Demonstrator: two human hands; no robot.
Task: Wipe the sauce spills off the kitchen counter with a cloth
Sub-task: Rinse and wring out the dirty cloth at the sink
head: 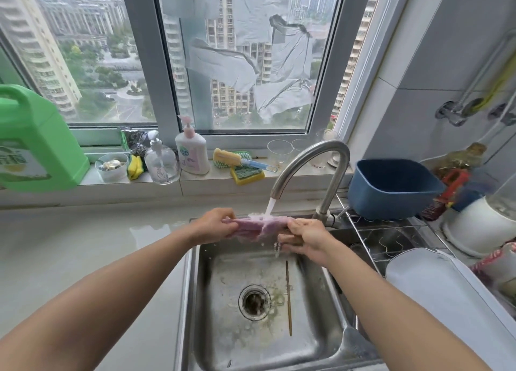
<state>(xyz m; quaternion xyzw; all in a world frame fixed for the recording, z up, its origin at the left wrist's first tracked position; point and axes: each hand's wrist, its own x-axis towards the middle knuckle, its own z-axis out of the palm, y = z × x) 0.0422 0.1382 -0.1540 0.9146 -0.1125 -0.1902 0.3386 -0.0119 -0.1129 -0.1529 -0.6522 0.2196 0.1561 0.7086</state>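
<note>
Both your forearms come in from the bottom corners and meet over the far edge of the sink (201, 301), so that's where everything's happening. Your left hand (215, 225) has its fingers curled round the left end of the pink cloth (251, 227), and your right hand (304, 238) grips the right end, so the cloth is stretched side to side between them, long axis running left-right, right under the water coming out of the tap (312, 158). Looks to me like you're wetting or rinsing it, with the actual wiping either ahead or between passes. Key thing for the next move: the pale worktop (83, 245) sits off to your left, touching the sink's edge, so your left hand is the nearer one to carry the cloth over. I honestly can't make out any sauce on it from here, just a wet sheen near the sink. Room-wise, the windowsill holds a green jug (36, 139), a soap pump bottle (191, 150) and sponges (247, 172), with a blue tub (391, 189) on the rack to your right.
</note>
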